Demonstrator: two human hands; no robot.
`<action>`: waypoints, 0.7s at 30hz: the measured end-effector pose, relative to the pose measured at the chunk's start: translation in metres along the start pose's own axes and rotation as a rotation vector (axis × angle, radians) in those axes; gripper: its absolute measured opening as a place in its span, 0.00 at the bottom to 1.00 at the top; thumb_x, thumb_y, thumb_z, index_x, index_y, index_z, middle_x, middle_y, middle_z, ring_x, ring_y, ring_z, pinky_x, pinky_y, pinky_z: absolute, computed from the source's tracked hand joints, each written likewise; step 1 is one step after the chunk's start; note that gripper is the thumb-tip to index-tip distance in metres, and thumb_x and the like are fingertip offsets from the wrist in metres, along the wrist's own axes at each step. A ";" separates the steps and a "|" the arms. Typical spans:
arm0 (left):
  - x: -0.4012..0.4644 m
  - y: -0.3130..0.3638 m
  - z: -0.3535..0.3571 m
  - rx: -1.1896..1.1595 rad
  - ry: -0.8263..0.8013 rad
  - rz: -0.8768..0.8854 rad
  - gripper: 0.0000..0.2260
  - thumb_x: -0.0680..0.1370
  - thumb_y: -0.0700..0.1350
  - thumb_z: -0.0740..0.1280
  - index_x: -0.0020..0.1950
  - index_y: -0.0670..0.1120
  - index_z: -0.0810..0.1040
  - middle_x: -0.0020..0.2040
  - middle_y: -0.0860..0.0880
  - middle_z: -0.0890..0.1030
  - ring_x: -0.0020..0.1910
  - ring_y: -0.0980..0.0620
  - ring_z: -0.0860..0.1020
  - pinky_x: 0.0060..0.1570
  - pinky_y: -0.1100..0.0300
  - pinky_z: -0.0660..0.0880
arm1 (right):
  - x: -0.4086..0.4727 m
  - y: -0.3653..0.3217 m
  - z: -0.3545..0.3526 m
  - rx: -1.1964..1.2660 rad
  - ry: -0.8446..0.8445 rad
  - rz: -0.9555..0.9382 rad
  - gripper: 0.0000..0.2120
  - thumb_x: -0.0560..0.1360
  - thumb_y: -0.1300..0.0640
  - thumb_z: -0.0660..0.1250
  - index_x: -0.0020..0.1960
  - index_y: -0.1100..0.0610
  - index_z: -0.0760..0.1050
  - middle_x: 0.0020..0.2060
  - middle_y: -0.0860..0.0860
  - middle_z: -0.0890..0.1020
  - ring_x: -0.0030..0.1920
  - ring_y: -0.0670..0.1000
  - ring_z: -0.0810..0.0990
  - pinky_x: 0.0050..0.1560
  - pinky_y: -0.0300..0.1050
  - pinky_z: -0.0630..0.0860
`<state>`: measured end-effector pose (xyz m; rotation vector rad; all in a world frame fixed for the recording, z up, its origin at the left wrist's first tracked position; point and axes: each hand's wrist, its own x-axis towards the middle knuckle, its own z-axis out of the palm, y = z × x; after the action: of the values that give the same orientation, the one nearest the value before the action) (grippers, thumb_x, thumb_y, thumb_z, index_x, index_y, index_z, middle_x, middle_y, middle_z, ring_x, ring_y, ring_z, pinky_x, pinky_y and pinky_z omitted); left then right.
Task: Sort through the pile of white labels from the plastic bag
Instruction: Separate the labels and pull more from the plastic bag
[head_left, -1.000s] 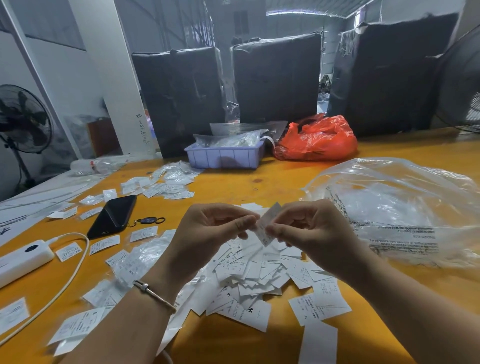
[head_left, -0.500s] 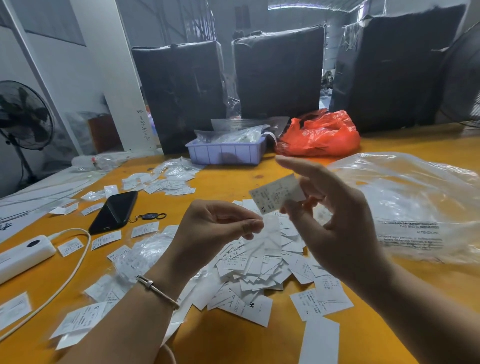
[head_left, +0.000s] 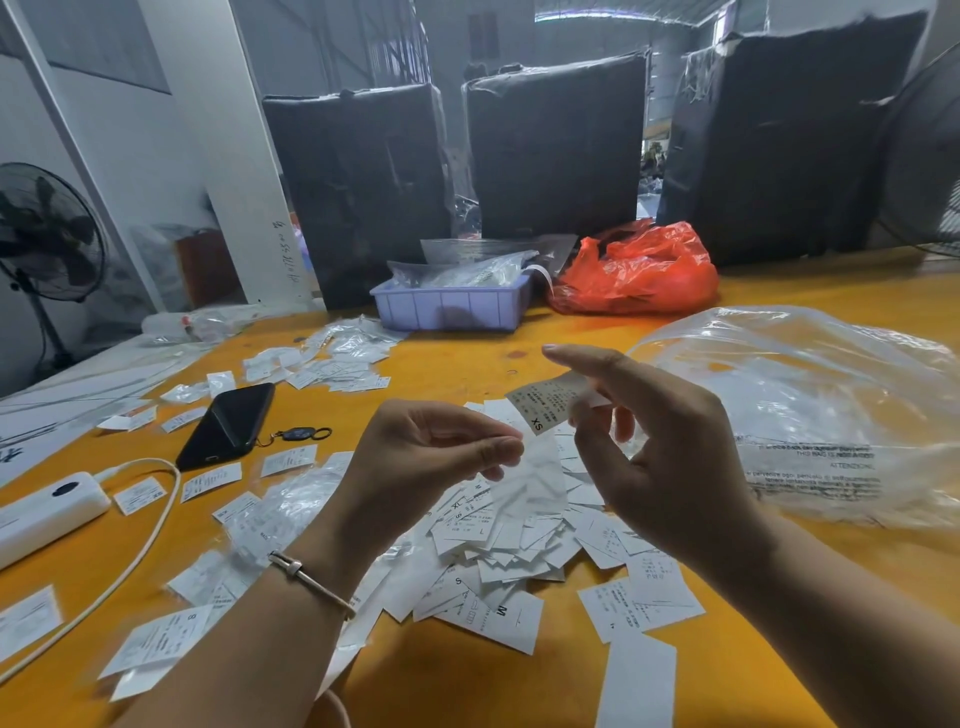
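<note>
Above the label pile (head_left: 498, 551), right hand (head_left: 660, 457) pinches an XS label (head_left: 545, 405) — left hand's (head_left: 415, 462) grip curled, seemingly empty.

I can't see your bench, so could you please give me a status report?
Right hand pinches white XS label. Left hand curled, apparently empty. White label pile beneath. Nothing obstructing.

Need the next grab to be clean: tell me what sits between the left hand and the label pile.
Nothing visible does. The left hand hangs directly above the label pile, with only open air beneath its fingers.
</note>
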<state>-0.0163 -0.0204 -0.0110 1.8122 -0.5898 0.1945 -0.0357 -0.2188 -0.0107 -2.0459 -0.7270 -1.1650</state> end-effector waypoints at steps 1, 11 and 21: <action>0.000 0.000 0.000 0.001 0.001 -0.002 0.10 0.67 0.48 0.75 0.45 0.45 0.86 0.38 0.47 0.86 0.35 0.50 0.84 0.36 0.64 0.79 | 0.000 0.000 0.000 0.016 0.008 0.011 0.20 0.69 0.67 0.66 0.60 0.58 0.79 0.32 0.48 0.80 0.30 0.43 0.70 0.31 0.44 0.75; 0.000 0.000 0.001 0.002 0.022 -0.019 0.11 0.67 0.48 0.75 0.45 0.43 0.86 0.38 0.46 0.86 0.35 0.50 0.84 0.36 0.61 0.78 | 0.000 0.000 -0.001 -0.003 -0.026 -0.011 0.20 0.69 0.66 0.66 0.61 0.57 0.78 0.32 0.48 0.79 0.30 0.44 0.71 0.30 0.47 0.76; 0.000 -0.001 0.003 0.039 -0.053 0.002 0.10 0.68 0.45 0.74 0.45 0.41 0.86 0.38 0.47 0.86 0.35 0.51 0.84 0.34 0.68 0.76 | -0.001 0.004 -0.001 -0.028 -0.138 -0.065 0.20 0.69 0.66 0.66 0.59 0.55 0.80 0.29 0.44 0.75 0.29 0.43 0.68 0.29 0.44 0.74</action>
<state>-0.0161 -0.0231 -0.0133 1.8592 -0.6297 0.1606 -0.0339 -0.2218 -0.0121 -2.1563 -0.8538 -1.0834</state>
